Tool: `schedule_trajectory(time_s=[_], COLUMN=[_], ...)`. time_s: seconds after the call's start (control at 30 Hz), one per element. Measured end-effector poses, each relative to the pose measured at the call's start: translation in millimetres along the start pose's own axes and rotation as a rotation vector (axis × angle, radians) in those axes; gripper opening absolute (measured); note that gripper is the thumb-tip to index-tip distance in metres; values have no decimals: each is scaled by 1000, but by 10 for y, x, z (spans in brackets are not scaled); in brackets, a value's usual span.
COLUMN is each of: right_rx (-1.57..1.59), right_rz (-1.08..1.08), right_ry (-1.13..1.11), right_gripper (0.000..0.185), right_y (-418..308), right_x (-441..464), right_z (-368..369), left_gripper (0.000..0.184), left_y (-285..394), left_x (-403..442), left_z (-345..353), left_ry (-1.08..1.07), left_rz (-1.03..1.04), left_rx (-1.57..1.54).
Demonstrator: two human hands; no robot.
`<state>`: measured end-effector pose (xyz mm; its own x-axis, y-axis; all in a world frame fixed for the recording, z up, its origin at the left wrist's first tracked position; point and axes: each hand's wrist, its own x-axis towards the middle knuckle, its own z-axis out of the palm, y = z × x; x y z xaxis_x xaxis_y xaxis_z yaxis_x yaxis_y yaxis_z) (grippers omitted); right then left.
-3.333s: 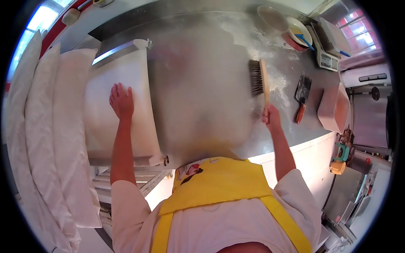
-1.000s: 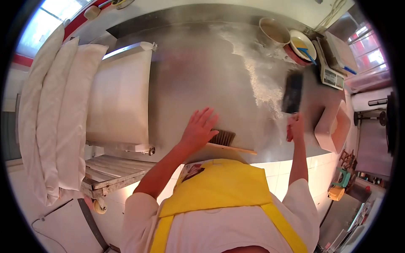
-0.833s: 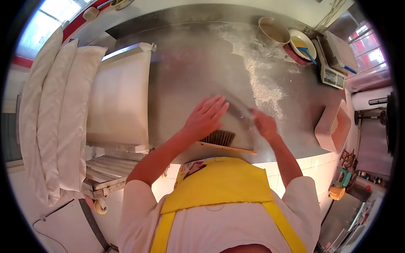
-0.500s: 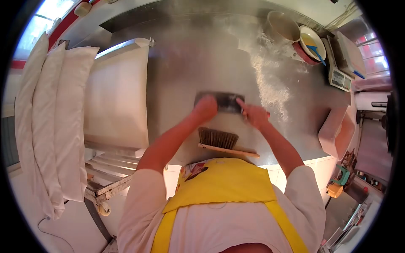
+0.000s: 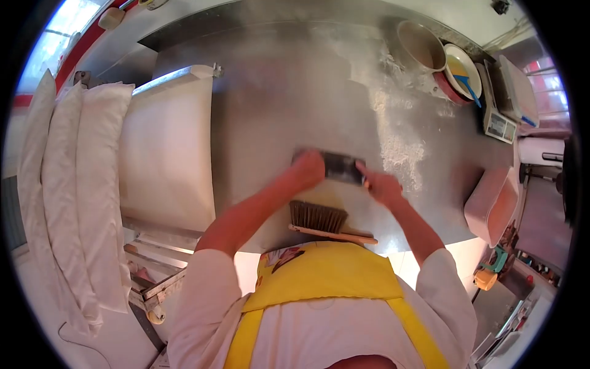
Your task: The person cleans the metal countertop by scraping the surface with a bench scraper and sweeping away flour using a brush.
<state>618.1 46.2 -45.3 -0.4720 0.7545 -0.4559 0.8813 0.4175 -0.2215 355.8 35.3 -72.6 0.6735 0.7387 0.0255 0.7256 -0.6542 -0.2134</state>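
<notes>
Your right hand (image 5: 384, 186) is closed around the handle of the dark-bladed scraper (image 5: 344, 169), with a finger lying toward the blade. Your left hand (image 5: 308, 167) is curled at the left end of the blade; blur hides its fingertips, so whether they pinch the blade or only press on it cannot be told. The scraper lies crosswise between your 2 hands, over the middle of the metal worktop (image 5: 264, 123), but whether it touches the surface is unclear. Between it and your yellow apron (image 5: 326, 277), the brush (image 5: 319, 218) rests near the worktop's front edge, its dark bristles facing away from you and its wooden handle pointing right. To the right of the scraper, a streak of white powder (image 5: 393, 154) runs toward the far side. At the far right stand a metal pot (image 5: 421, 46), a pale bowl (image 5: 450, 50) with a blue utensil (image 5: 470, 89) in it, and a scale (image 5: 501, 128). A pinkish tub (image 5: 482, 206) sits at the right edge. On your left are a pale, smooth-topped panel (image 5: 166, 141) and 3 long white cloth bundles (image 5: 104, 184) beside it.
</notes>
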Motion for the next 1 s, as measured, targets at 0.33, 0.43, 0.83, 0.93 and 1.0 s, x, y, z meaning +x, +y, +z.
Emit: schedule_trajectory(time_s=[0.33,0.43,0.83,0.93,1.0], right_rx=[-37,-83,-70,-13,-123], right_rz=[-95,-373,-305,-335,-449], right_ry=[-209,-132,8,202,318], right_gripper=[65,58,48,47,45], right_y=[-570,-892,-1225,-1122,-1026], right_x=[93,137,616,861,612], right_z=[-243,-14,-42,75,371], left_gripper=[22,27,25,30,20], left_y=[65,279,-273,-560,-236], left_x=[-646,-1288,-1377,-1191,-1398], left_z=[51,-133,-159,-45,15], left_ry=[-212,-252,-149,-237,45], left_rz=[-383,-386,-273,-269,-217], left_rx=[-404,-178,-39,-143,-67])
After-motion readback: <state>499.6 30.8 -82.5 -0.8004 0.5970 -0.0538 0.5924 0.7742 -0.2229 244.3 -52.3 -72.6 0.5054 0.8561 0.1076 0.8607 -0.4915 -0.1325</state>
